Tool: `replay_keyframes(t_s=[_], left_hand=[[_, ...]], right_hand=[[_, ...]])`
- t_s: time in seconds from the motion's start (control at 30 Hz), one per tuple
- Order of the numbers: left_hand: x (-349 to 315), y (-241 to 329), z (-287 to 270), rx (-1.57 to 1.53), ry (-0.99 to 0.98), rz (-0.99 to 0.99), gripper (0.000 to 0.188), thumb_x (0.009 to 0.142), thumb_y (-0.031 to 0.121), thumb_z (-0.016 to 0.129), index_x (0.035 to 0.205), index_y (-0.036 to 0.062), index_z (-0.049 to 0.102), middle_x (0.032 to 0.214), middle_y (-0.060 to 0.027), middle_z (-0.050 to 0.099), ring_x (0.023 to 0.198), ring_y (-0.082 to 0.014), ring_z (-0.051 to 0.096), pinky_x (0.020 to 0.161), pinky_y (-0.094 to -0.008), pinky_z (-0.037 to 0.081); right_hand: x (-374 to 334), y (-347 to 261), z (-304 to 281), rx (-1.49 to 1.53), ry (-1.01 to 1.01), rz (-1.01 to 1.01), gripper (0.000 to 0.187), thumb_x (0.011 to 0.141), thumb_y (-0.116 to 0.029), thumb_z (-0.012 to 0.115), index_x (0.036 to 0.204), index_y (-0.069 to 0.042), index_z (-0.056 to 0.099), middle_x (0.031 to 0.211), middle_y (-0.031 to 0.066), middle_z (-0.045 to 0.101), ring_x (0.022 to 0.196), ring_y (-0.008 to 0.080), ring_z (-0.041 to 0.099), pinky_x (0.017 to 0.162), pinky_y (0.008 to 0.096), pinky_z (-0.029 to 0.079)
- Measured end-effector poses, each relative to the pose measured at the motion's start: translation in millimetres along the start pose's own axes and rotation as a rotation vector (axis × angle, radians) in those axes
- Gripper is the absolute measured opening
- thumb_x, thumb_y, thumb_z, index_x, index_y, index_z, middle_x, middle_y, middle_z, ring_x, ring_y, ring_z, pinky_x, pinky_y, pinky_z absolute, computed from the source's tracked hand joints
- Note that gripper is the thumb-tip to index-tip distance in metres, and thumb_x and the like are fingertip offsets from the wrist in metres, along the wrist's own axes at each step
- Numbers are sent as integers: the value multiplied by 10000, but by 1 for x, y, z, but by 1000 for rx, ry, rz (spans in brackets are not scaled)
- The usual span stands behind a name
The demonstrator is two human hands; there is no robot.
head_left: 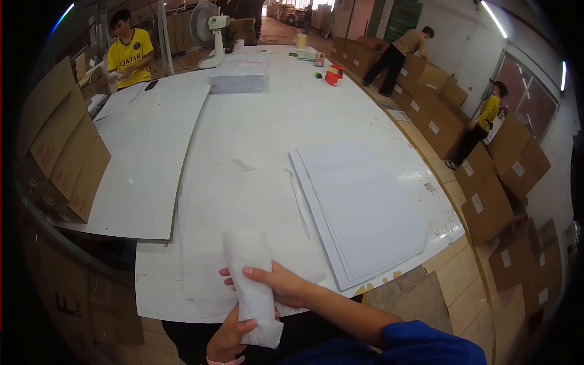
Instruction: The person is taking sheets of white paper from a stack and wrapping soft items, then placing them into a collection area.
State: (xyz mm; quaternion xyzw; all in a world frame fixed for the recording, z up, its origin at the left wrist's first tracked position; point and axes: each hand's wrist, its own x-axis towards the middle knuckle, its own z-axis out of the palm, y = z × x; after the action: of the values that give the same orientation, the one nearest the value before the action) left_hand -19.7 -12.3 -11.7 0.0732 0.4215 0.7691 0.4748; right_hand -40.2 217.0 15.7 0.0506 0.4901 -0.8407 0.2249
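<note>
I hold the white wrapped bundle (254,301) across the near edge of the tabletop (267,128), its far end above the thin white sheets (243,204). Right-hand (283,285) fingers are clamped around its middle, thumb on top; left-hand (228,336) fingers are clamped on the near end. Judgement: apply light, even thumb pressure, align the bundle, and press the flared near corner flat without tearing.

Long, narrow white-wrapped bundle (257,302), surface creased, held lengthwise over near edge of white table (243,131).
</note>
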Motion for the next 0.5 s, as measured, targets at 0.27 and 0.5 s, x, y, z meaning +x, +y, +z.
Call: replay_keyframes(t_s=[0.27,0.5], left_hand=[[9,-16,4,1,37,22,925,999,557,854,1588,-54,485,1353,-201,717,1239,-310,752,1072,-460,626],[-5,-11,-16,81,-161,-127,862,1114,544,734,1657,-51,426,1440,-189,679,1350,-296,688,1165,-466,560]], right_hand=[[-21,-14,-8,-119,48,-146,595,1208,-391,666,1657,-14,566,1467,131,786,1407,261,689,1169,457,577],[-26,-24,-23,158,-241,-123,806,1171,-383,714,1813,-42,364,1524,177,751,1457,307,681,1248,463,532]])
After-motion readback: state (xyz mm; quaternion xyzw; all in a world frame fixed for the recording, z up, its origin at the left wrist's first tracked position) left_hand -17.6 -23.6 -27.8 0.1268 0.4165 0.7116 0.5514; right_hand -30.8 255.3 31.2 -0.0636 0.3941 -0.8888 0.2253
